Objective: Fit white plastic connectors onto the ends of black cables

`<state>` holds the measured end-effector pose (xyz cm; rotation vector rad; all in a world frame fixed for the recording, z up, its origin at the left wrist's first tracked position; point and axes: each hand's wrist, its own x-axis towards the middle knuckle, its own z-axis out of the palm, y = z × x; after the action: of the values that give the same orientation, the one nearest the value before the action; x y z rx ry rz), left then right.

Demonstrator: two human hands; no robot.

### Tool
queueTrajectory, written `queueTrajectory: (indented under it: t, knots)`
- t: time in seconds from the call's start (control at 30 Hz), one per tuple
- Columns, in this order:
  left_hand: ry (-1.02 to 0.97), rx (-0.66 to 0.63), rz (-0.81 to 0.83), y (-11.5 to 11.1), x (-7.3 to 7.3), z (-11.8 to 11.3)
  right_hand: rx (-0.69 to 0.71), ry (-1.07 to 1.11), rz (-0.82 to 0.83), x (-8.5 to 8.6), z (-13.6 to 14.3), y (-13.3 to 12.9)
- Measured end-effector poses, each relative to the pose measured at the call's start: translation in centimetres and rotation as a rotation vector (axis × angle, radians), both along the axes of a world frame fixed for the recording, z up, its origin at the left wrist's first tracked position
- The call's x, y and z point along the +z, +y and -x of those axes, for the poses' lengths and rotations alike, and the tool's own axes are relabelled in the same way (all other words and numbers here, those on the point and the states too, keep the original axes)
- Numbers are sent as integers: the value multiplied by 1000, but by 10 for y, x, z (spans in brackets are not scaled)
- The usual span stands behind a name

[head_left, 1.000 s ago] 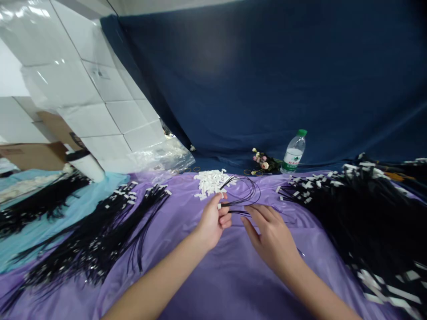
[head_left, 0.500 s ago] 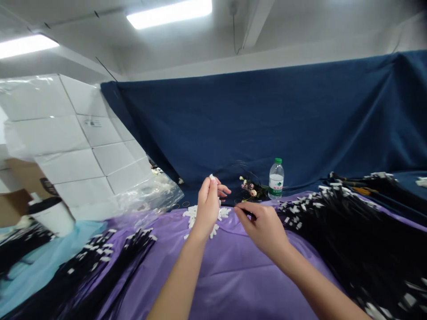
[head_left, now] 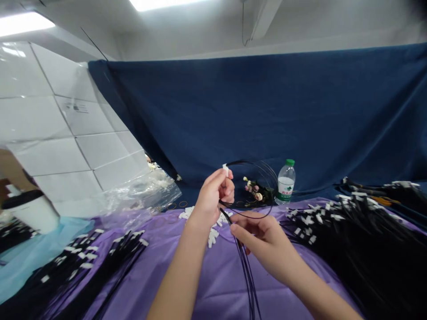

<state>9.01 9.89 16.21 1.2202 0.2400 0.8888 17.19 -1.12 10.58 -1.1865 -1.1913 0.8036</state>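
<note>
My left hand (head_left: 211, 200) is closed, pinching a small white tab (head_left: 226, 170) upright between thumb and finger. From the tab several thin black cords (head_left: 247, 266) loop out to the right and come back to the hand, then hang down over the purple cloth. My right hand (head_left: 263, 235) is closed around these cords just below the left hand; its fingertips are partly hidden. A loose pile of white tabs (head_left: 212, 238) lies on the cloth behind and below my left hand.
Bundles of black cords with white ends lie at the right (head_left: 336, 244) and left (head_left: 83, 266) on purple cloth (head_left: 213, 289). Behind stand a water bottle (head_left: 286, 182), small artificial flowers (head_left: 255, 191) and a blue curtain (head_left: 233, 111). White boxes (head_left: 50, 120) and a cup (head_left: 33, 211) are at left.
The black cords now hang visibly below my hands and loop out to the right. My right hand has moved lower onto them. The view has shifted slightly right and down.
</note>
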Motion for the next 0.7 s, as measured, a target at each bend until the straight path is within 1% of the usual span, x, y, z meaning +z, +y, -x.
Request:
queueTrajectory:
  t: [0.07, 0.17, 0.3, 0.43, 0.57, 0.63, 0.7]
  knots:
    - [25, -13, 8, 0, -1, 0, 13, 130, 20, -4, 0, 2]
    - [61, -3, -6, 0, -1, 1, 31, 205, 28, -7, 0, 3]
    - [93, 62, -46, -2, 1, 0, 44, 206, 37, -3, -1, 1]
    - [64, 127, -40, -4, 1, -2, 49, 164, 44, 2, -2, -2]
    - [20, 131, -20, -6, 1, -3, 28, 146, 77, 1, -3, -2]
    - [13, 125, -15, -7, 1, -2, -12, 150, 49, -2, -4, 1]
    - [12, 125, -14, -8, 2, -1, -42, 155, -28, -3, -6, 3]
